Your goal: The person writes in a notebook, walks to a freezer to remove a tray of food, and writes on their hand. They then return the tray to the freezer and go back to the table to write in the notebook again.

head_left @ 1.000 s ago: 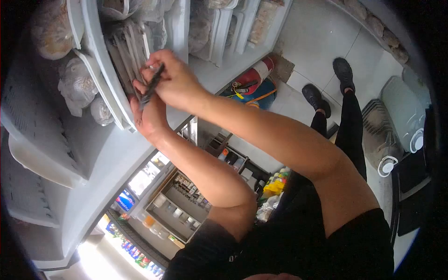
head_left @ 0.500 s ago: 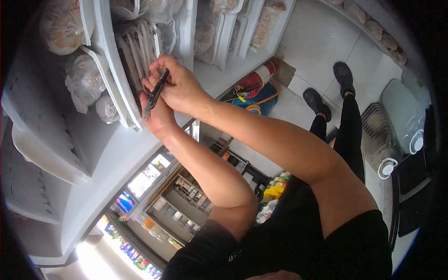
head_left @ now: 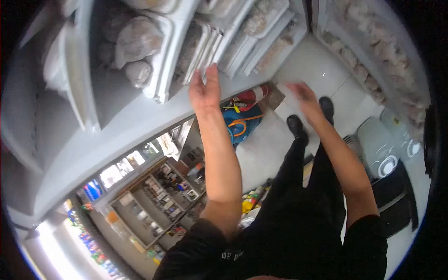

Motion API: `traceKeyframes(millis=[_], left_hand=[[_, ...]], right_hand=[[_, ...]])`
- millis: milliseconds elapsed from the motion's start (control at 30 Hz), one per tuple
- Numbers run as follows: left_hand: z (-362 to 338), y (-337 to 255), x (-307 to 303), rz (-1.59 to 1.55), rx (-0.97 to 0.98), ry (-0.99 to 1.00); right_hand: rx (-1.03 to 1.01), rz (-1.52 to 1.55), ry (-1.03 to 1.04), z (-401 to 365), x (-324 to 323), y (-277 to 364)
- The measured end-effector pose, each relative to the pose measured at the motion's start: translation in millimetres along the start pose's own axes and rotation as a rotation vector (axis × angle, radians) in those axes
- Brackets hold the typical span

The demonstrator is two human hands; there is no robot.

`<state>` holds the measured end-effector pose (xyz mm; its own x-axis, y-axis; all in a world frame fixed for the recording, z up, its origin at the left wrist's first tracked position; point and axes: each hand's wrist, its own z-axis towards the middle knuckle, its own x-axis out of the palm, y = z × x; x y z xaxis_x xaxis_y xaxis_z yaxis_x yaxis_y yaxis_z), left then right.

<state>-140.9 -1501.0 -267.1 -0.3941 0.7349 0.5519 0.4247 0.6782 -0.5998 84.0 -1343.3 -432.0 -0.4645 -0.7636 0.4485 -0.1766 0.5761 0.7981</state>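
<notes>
My left hand (head_left: pixel 205 91) reaches up to a stack of thin white trays (head_left: pixel 205 49) on the grey shelf, palm up, fingers stretched out and right at the trays' front ends. Off to the right, away from the shelf, my right hand (head_left: pixel 304 97) hangs over the tiled floor, its fingers smeared by motion. Left of the stack, bags of clear plastic with pale contents (head_left: pixel 137 42) rest on another white tray (head_left: pixel 161 70). More trays with wrapped pale food (head_left: pixel 277 49) stand to the right of the stack.
A blue and red bag (head_left: pixel 247 116) with an orange strap lies on the floor by the shelf. Large clear water bottles (head_left: pixel 380 144) stand at the right. Another rack of pale items (head_left: pixel 373 51) is at upper right. Shelves of small goods (head_left: pixel 158 196) show below.
My hands have parted. The right one swung right, away from the shelf, and the slim black object it held no longer shows. The left stayed by the trays; the view has shifted.
</notes>
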Motion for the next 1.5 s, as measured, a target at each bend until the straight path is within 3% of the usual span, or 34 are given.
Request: traceKeyframes(millis=[33, 133, 167, 200, 233, 300, 333, 367, 400, 467, 500, 533, 567, 600, 667, 700, 733, 767, 800, 833, 867, 900, 967, 1000, 1067, 1200, 1300, 1367, 1433, 1500], left_hand=[[-17, 5, 3, -0.015, -0.085, -0.055], [-75, 25, -6, 0.032, -0.316, -0.153], [-86, 41, -30, 0.079, -0.28, -0.059], [-95, 60, -57, 0.126, -0.243, 0.034], [-111, 75, -78, 0.137, -0.325, -0.036], [-159, 94, -93, 0.244, -0.462, -0.159], [-184, 97, -98, 0.343, -0.512, -0.218], [-203, 102, -112, 0.41, -0.548, -0.205], [-213, 106, -127, 0.481, -0.583, -0.188], [-219, 100, -152, 0.548, -0.611, -0.081], [-221, 95, -158, 0.635, -0.648, 0.008], [-222, 85, -156, 0.704, -0.63, 0.057], [-216, 69, -152, 0.775, -0.608, 0.112], [-209, 55, -151, 0.764, -0.554, 0.181], [-214, 23, -134, 0.775, -0.42, 0.231], [-196, 17, -149, 0.726, -0.39, 0.349], [-198, 12, -146, 0.758, -0.351, 0.337], [-207, 11, -139, 0.793, -0.296, 0.316], [-218, 19, -139, 0.8, -0.321, 0.365], [-226, 22, -141, 0.819, -0.406, 0.407], [-231, 24, -142, 0.84, -0.483, 0.445], [-240, 30, -142, 0.852, -0.49, 0.482], [-264, 51, -135, 0.873, -0.57, 0.59], [-273, 60, -128, 0.883, -0.576, 0.631], [-286, 72, -117, 0.755, -0.511, 0.632], [-268, 44, -122, 0.664, -0.352, 0.575], [-252, 22, -112, 0.567, -0.204, 0.472], [-281, -27, -80, 0.584, -0.239, 0.379], [-216, -47, -105, 0.541, -0.189, 0.524], [-216, -62, -95, 0.478, -0.153, 0.475]], right_hand=[[0.209, 0.054, -0.241, -42, -50, -9], [0.407, 0.206, -0.619, -180, -252, -38], [0.312, -0.159, -0.365, -239, -384, -88], [0.301, -0.487, -0.349, -271, -406, -25], [-0.229, 0.033, -0.539, -299, -441, -9], [-0.26, 0.161, -1.107, -314, -391, 148], [-0.462, 0.098, -0.965, -333, -470, 158], [-0.509, 0.126, -1.185, -324, -384, 243], [-0.689, 0.24, -1.181, -322, -363, 293], [-0.847, 0.118, -1.122, -311, -293, 376], [-0.852, 0.342, -0.821, -307, -389, 376], [-0.789, 0.082, -0.81, -297, -412, 372], [-0.817, 0.259, -0.89, -280, -389, 378], [-0.797, 0.17, -0.851, -284, -347, 384], [-0.689, 0.108, -0.961, -285, -323, 382], [-0.759, 0.174, -0.962, -289, -304, 370], [-0.786, 0.203, -0.943, -302, -258, 358], [-0.666, 0.178, -0.977, -316, -219, 356], [-0.54, 0.317, -0.962, -319, -222, 335], [-0.625, 0.265, -0.814, -329, -199, 317], [-0.641, 0.398, -0.684, -340, -165, 308], [-0.572, 0.385, -0.517, -344, -167, 286], [-0.365, 0.192, -0.558, -339, -171, 246], [-0.3, 0.123, -0.543, -349, -140, 253], [-0.208, 0.108, -0.453, -353, -99, 267], [-0.199, 0.127, -0.313, -326, -90, 281], [-0.184, 0.037, -0.351, -312, -91, 291], [-0.177, 0.019, -0.341, -303, -105, 289], [-0.132, -0.008, -0.418, -292, -121, 285], [-0.126, 0.022, -0.502, -280, -150, 286]])
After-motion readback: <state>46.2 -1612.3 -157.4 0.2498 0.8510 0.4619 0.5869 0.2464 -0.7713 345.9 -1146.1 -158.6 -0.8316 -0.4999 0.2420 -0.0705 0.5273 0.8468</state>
